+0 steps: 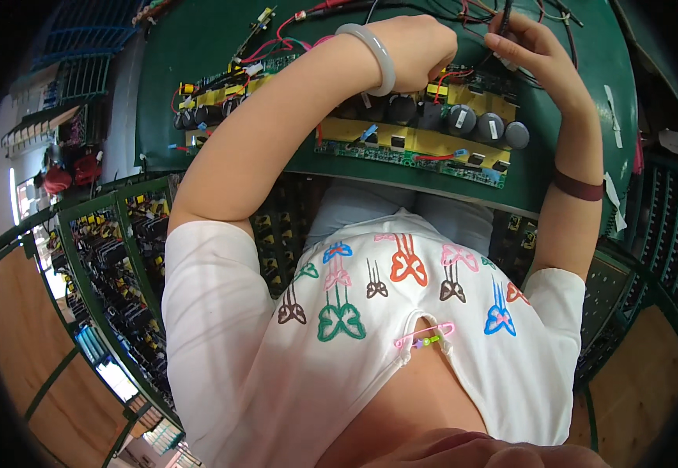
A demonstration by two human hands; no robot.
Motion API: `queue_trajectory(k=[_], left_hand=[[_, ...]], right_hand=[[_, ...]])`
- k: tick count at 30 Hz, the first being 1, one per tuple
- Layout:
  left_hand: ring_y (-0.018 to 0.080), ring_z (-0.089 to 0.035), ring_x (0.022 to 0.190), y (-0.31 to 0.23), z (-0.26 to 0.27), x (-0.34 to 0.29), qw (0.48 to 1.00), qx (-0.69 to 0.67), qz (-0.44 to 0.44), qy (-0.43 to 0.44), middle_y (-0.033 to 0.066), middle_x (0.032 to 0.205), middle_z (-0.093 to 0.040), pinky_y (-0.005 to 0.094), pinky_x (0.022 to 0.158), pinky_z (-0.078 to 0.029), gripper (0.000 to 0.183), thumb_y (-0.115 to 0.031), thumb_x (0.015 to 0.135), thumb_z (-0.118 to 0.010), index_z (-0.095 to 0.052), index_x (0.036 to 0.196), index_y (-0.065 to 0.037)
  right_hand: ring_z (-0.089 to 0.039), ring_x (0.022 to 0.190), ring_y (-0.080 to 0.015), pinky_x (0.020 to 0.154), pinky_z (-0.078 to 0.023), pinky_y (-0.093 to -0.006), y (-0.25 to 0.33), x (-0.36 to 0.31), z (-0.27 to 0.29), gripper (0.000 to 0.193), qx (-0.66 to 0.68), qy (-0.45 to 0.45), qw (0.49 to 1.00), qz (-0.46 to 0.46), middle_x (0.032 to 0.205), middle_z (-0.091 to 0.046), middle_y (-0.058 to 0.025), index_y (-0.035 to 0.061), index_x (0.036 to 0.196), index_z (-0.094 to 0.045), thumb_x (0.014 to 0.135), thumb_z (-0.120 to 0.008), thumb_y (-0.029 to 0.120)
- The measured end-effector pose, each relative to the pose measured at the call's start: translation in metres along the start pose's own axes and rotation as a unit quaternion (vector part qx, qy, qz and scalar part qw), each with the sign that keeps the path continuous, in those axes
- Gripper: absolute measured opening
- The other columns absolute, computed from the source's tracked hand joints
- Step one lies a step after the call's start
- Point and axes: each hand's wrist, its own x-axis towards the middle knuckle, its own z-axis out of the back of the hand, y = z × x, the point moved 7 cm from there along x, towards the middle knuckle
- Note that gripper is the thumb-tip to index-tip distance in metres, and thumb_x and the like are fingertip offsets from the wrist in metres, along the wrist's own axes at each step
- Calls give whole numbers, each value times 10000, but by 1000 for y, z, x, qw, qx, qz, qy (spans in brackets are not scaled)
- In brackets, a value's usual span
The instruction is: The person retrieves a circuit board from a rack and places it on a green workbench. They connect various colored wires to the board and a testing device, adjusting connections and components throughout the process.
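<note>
A long circuit board [401,134] with yellow parts and several round black capacitors lies on the green tabletop in front of me. My left hand [417,51] is closed in a fist over its far edge; the back of the hand hides whatever the fingers hold. My right hand [540,53] pinches a thin black lead [505,22] between thumb and fingers, just beyond the board's right part. Thin red wires [452,76] run on the board between the two hands. A second board [212,99] lies to the left, partly covered by my left forearm.
Red and black cables [331,6] lie tangled along the far side of the green tabletop [159,58]. A small upright board [257,30] stands at the far left. Racks full of electronic parts [148,257] stand below on the left. White tape strips [613,109] mark the right edge.
</note>
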Motion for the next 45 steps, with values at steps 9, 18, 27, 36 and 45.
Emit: queue_trajectory(k=[9, 18, 27, 36, 45], left_hand=[[291, -708, 684, -6, 11, 3, 999, -18, -7, 43, 175, 696, -696, 374, 636, -562, 60, -5, 643, -683, -696, 697, 16], [220, -702, 924, 16, 35, -11, 962, -174, 130, -163, 142, 985, -722, 356, 829, -549, 392, -320, 917, -723, -659, 1078, 32], [232, -641, 1132, 12, 34, 8, 795, -569, 34, -206, 163, 1213, -665, 366, 1032, -487, 377, -220, 1067, -494, -447, 1362, 10], [138, -560, 806, -22, 38, 14, 818, -537, -73, -192, 26, 845, -541, 321, 862, -503, 313, -299, 1090, -443, -548, 1123, -6], [135, -462, 748, -26, 30, 18, 754, -638, -82, -137, 4, 786, -450, 338, 831, -444, 331, -312, 1093, -395, -544, 966, -46]], right_hand=[[-469, 752, 11, 640, -367, -184, 31, -1, -13, 205, 83, 12, 996, 12, 816, -558, 106, 58, 1019, -662, 938, -706, 241], [-590, 894, -86, 769, -444, -233, 21, 5, -9, 250, 231, -19, 972, 29, 977, -652, -13, -1, 1119, -650, 950, -509, 118], [-530, 1307, -169, 1138, -354, -327, 34, -1, 22, 450, 326, -91, 934, 112, 1397, -605, -74, 37, 1390, -586, 943, -621, 74], [-661, 1101, -158, 980, -527, -317, 38, -9, 42, 377, 399, -161, 872, 234, 1324, -646, -100, 51, 1330, -631, 959, -672, 104], [-653, 1144, -187, 996, -529, -335, 49, -12, 36, 341, 388, -125, 880, 244, 1302, -656, -124, 37, 1317, -637, 992, -629, 141]])
